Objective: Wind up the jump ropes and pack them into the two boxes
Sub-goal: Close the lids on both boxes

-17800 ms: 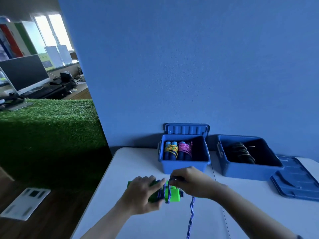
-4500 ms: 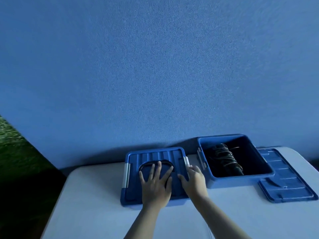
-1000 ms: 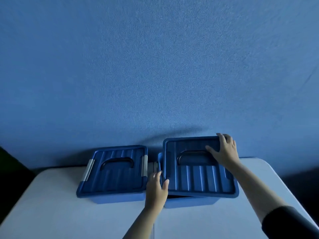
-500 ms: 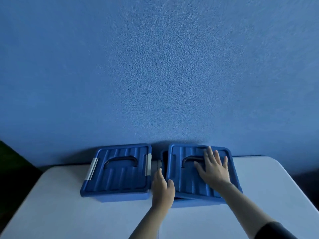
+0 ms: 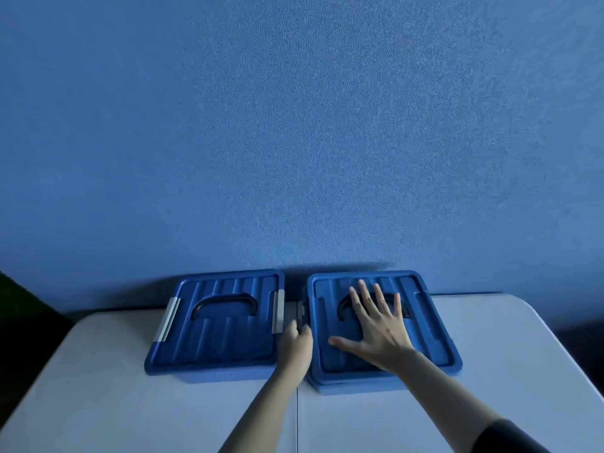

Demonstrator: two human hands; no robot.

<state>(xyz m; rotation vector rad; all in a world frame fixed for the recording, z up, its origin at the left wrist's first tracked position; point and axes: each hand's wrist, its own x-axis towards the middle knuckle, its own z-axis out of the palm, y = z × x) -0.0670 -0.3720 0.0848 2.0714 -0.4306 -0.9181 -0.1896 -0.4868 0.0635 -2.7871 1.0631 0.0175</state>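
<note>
two bare hands on the right of two lidded blue boxes, jump ropes out of sight.

two forearms reach up from the near edge over the white table (image 5: pixel 98 387). the left hand (image 5: pixel 295 346) sits in the gap between the boxes, fingers curled at the grey latch (image 5: pixel 299 311) on the right box's left side; whether they actually clamp it i cannot tell. the right hand (image 5: pixel 380 331) lies flat on the lid of the right box (image 5: pixel 434 351), fingers straight and spread apart, thumb out to the left, fingertips over the dark handle (image 5: pixel 341 308) set in the lid. just beside it stands the left box (image 5: pixel 215 338), lid on, grey latches at both sides, its own dark handle lying flat. both boxes stand at the table's far edge, close to the blue wall (image 5: pixel 294 125) behind.
</note>
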